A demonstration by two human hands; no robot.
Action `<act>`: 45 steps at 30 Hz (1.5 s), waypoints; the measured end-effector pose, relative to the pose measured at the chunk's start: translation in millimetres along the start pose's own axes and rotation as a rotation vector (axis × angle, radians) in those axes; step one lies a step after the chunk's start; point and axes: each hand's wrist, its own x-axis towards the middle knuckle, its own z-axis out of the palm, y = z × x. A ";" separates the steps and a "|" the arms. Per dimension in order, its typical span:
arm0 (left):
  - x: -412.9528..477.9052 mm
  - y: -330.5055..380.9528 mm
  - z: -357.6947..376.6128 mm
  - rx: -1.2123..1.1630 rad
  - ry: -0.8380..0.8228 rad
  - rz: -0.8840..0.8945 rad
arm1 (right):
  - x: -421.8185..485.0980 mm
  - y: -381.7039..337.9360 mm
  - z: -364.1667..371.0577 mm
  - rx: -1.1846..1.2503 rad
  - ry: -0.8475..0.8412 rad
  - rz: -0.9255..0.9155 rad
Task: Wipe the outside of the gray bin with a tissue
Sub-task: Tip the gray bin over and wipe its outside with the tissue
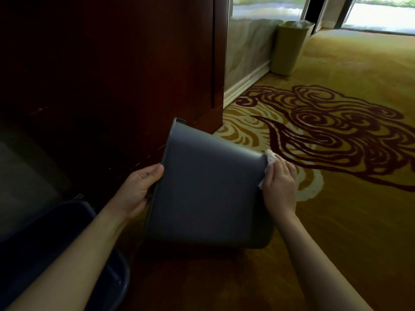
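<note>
The gray bin (206,187) is tipped on its side above the carpet, one flat wall facing up toward me. My left hand (139,189) grips its left edge, thumb on the wall. My right hand (280,185) presses a white tissue (270,159) against the bin's right side near the upper corner. Only the tissue's edges show past my fingers.
A dark wooden cabinet (112,63) stands just behind and left of the bin. A dark blue bin (67,243) sits at the lower left. An olive bin with a liner (289,48) stands by the far wall. Patterned yellow carpet (336,209) spreads to the right.
</note>
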 end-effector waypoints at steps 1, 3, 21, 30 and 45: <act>-1.2 0.6 -4.1 0.027 -0.013 -0.017 | -2.3 4.0 -0.4 -0.012 0.004 0.009; -2.3 4.7 -9.3 0.072 -0.045 -0.041 | -4.2 6.2 0.5 -0.028 0.008 0.022; 18.5 77.4 33.0 0.003 0.348 -0.451 | -72.9 21.3 -7.5 0.043 0.177 -0.181; 4.5 58.2 48.9 -0.018 0.229 -0.092 | -59.9 7.6 -27.5 0.277 0.283 0.116; -8.4 -6.7 48.2 -0.154 0.145 -0.094 | -39.3 -129.7 34.0 -0.014 -0.354 -0.434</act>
